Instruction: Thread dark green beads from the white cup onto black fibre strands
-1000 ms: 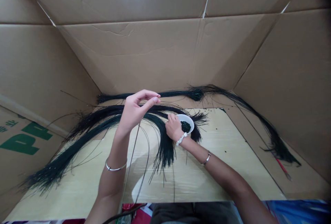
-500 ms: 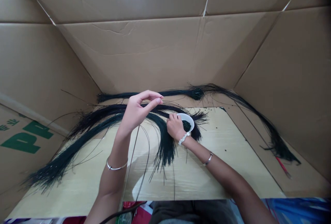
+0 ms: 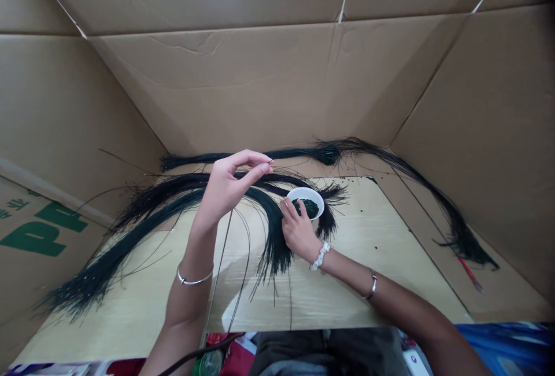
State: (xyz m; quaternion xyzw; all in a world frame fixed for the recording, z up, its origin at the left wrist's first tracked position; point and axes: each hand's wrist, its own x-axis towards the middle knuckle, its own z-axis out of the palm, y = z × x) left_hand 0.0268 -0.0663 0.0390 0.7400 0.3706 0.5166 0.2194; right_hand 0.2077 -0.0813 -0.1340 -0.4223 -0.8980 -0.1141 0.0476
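My left hand is raised above the dark strand bundles, its thumb and fingertips pinched together; a thin dark strand seems to start at the pinch, too fine to make out surely. My right hand is at the near left edge of a white bowl, fingers apart, with fingertips over its rim. Small dark green pieces lie in the bowl. Under and beside the hands, a black bundle and a dark green bundle curve across the table.
Another dark bundle lies along the back cardboard wall. One more curves down the right side, near a red-handled tool. Dark specks dot the pale board. Cardboard walls enclose left, back and right.
My right hand has shifted from the bowl's left side to its near side, with fingers now spread and more of the bowl showing. My left hand stays nearly still.
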